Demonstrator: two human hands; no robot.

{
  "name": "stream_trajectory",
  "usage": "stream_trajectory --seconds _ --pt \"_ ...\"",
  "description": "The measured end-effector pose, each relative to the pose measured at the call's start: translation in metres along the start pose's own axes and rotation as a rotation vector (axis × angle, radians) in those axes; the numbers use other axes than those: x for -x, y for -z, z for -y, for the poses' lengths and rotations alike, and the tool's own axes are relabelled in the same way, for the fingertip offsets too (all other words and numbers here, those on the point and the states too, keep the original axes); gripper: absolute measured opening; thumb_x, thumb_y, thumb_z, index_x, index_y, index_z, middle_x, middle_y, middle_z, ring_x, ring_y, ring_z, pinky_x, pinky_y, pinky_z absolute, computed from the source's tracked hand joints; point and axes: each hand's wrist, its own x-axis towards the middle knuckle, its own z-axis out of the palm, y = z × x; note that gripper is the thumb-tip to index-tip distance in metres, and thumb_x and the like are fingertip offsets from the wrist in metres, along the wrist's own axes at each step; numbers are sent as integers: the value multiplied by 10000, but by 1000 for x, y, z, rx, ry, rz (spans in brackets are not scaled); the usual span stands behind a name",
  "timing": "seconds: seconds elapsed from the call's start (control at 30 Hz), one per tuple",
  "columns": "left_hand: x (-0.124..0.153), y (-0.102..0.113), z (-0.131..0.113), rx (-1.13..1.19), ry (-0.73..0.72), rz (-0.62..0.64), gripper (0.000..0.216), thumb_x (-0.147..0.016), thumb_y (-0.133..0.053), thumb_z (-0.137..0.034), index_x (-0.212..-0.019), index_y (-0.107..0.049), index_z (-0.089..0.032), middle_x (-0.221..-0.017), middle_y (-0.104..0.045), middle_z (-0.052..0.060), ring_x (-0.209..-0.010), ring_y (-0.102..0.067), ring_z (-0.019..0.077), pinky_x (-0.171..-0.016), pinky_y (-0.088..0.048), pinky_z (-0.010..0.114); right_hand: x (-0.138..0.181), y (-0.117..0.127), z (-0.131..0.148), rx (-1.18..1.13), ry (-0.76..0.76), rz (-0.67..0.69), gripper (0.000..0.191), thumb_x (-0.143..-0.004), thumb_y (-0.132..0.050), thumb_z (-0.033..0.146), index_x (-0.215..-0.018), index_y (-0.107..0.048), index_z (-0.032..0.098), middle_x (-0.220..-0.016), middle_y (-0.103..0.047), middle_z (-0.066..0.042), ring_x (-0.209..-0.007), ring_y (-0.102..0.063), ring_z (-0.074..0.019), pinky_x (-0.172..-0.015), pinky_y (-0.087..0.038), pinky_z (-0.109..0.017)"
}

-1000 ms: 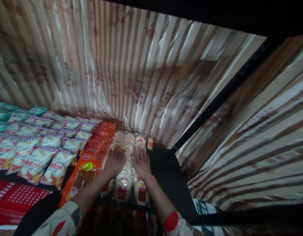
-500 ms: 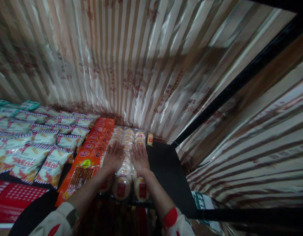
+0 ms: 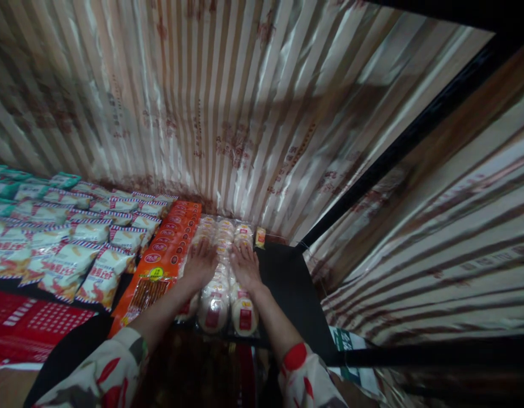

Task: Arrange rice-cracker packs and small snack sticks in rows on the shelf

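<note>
Both my hands lie flat, fingers stretched out, on rows of round pale buns in clear wrappers (image 3: 213,311) with red labels, laid on a dark shelf (image 3: 287,289). My left hand (image 3: 200,263) presses the left rows. Just to its right, my right hand (image 3: 245,265) rests on the right rows. Neither hand holds anything. Directly left of the buns lies a line of orange snack packs (image 3: 160,266).
White snack bags with red-blue edges (image 3: 75,255) and teal packs (image 3: 15,187) fill the shelf to the left. A red checked sheet (image 3: 28,328) lies at the lower left. A striped shiny foil wall (image 3: 228,113) backs the shelf; a small yellow-red packet (image 3: 260,237) stands at the rear.
Both hands have slid slightly farther back along the bun rows while staying flat. The view has shifted a little.
</note>
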Motion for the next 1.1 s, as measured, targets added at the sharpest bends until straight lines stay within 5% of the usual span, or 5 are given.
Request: stream_trajectory --seconds 0.13,0.3,0.47,0.83,1.1 --pt "17 12 -3 -16 -51 -129 490 -939 -296 -337 -1385 -405 -167 -1489 -315 138 -1404 -221 276 -1123 -207 515 21 8 -6 -60 -10 -181 545 -967 -124 437 -1442 -306 242 -1562 -136 -25 -1440 -37 -184 -1154 -93 -424" --pt "75 8 -17 -6 -182 -315 498 -921 -323 -261 -1403 -367 -149 -1515 -273 105 -1428 -137 243 -1146 -191 459 72 -10 -23 -56 37 -454 550 -962 -179 415 -1420 -362 172 -1541 -213 -90 -1435 -90 -224 -1132 -193 -441" --pt "124 -12 -31 5 -201 -366 478 -898 -391 -315 -1359 -455 -201 -1474 -362 98 -1402 -235 268 -1136 -197 469 112 -38 -26 21 71 -438 525 -963 -218 394 -1421 -360 179 -1544 -202 -97 -1436 -82 -235 -1118 -221 -440" --pt "122 -13 -21 24 -111 -341 541 -858 -451 -484 -1363 -443 -291 -1464 -386 76 -1386 -260 313 -1112 -197 526 107 -48 -6 119 90 -347 503 -949 -305 382 -1423 -356 222 -1547 -201 -49 -1434 -80 -256 -1114 -250 -444" --pt "119 -14 -14 27 -153 -320 555 -864 -439 -469 -1381 -416 -269 -1448 -409 89 -1365 -316 272 -1120 -204 478 103 -59 -3 103 130 -402 500 -949 -314 388 -1389 -423 175 -1525 -264 -82 -1432 -83 -267 -1117 -262 -450"
